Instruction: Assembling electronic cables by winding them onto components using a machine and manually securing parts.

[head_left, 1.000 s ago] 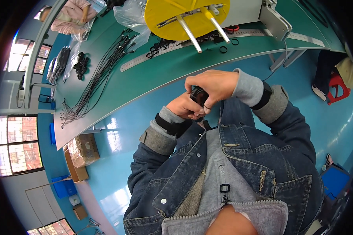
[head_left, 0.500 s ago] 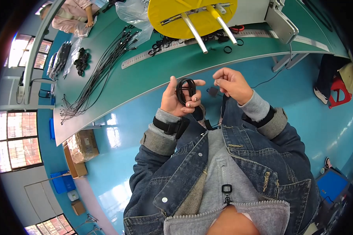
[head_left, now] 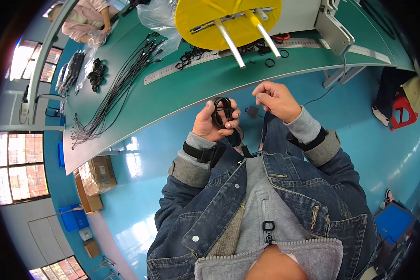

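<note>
A black cable (head_left: 214,115), wound into a small oval coil, is in my left hand (head_left: 206,126). The fingers curl round the coil's far and right sides, and the thumb lies along its left side. My right hand (head_left: 280,102) hovers to the right, apart from the coil. Its thumb and index finger are bent toward each other in a pinch, and anything between them is too small to make out. Both hands are in front of the green table's near edge (head_left: 182,106).
On the table, a yellow disc (head_left: 205,32) with two projecting rods stands above a steel ruler (head_left: 165,74) and black rings (head_left: 269,62). Long black cables (head_left: 121,88) lie to the left. A co-worker's hand (head_left: 106,29) handles clear plastic. A red stool (head_left: 402,112) stands right.
My left hand's fingers have closed in round the cable coil; the index finger, stretched out before, is now bent. My right hand has barely moved.
</note>
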Tool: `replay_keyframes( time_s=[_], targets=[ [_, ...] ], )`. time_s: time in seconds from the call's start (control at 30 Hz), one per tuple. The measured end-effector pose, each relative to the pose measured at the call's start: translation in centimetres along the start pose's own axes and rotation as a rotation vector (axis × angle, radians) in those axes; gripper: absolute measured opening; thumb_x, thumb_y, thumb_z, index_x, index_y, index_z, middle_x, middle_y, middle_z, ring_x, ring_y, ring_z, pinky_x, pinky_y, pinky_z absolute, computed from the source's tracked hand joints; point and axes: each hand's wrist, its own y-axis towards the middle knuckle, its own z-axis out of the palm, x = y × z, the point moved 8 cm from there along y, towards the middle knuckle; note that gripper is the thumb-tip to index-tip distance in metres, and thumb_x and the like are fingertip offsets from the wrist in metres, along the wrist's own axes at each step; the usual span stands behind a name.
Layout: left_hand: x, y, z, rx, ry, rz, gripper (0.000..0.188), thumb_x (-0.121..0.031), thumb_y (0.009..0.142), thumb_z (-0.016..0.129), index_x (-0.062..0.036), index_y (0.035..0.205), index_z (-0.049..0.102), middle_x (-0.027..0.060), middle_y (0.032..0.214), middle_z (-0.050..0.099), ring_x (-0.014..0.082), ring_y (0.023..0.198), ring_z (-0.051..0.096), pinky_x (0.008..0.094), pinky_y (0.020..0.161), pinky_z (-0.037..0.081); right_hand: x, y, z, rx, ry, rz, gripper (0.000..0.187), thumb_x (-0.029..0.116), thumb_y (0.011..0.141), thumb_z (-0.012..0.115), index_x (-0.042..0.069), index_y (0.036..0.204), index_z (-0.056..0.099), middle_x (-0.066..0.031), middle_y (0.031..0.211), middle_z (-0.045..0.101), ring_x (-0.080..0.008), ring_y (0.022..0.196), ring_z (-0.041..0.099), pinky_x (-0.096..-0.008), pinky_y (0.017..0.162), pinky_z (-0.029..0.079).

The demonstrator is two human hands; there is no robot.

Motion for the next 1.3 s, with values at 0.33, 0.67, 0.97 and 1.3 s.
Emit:
replay_keyframes(
  time_s=[0.33,0.67,0.97,1.3],
  targets=[
    [-0.5,-0.3,-1.5,-0.14,0.034,-0.023,0.067,-0.068,0.08,0.038,-0.0035,0.089,0.054,0.009,0.081,0.052,0.0154,0.062,0.046,0.0228,0.047,0.034,0.9,-0.1,2.1,0.044,-0.229,-0.155,0.016,0.012,0.086,0.051,0.002,0.096,0.06,-0.0028,0.078,0.057,-0.0058,0.058,0.049,-0.0187,0.05,0.04],
    [0.8,-1.0,0.3,-0.094,-0.035,-0.012,0.052,-0.045,0.089,0.04,-0.0002,0.115,0.044,0.0193,0.106,0.051,0.0207,0.075,0.049,0.0261,0.05,0.038,3.3,2.2,6.6,0.389,-0.374,-0.29,0.026,0.024,0.089,0.05,0.003,0.102,0.06,-0.0103,0.084,0.057,-0.0167,0.064,0.055,-0.0276,0.057,0.044],
    [0.2,-0.6,0.7,0.023,-0.053,0.019,0.047,-0.028,0.082,0.051,-0.0009,0.119,0.044,0.0206,0.112,0.05,0.0218,0.079,0.049,0.0247,0.05,0.036,3.2,1.6,6.0,0.327,-0.375,-0.198,0.024,0.021,0.093,0.044,0.001,0.094,0.058,-0.0027,0.074,0.056,-0.0081,0.054,0.051,-0.0229,0.05,0.043],
    [-0.3,-1.2,-0.1,-0.279,0.423,-0.064,0.037,-0.035,0.081,0.057,-0.0021,0.097,0.051,0.0072,0.08,0.053,0.0112,0.064,0.045,0.0172,0.041,0.026,3.4,0.5,7.9,0.247,-0.69,-0.469,0.021,0.013,0.084,0.047,0.0,0.1,0.048,-0.0226,0.077,0.058,-0.0397,0.068,0.055,-0.0444,0.058,0.044]
  ],
)
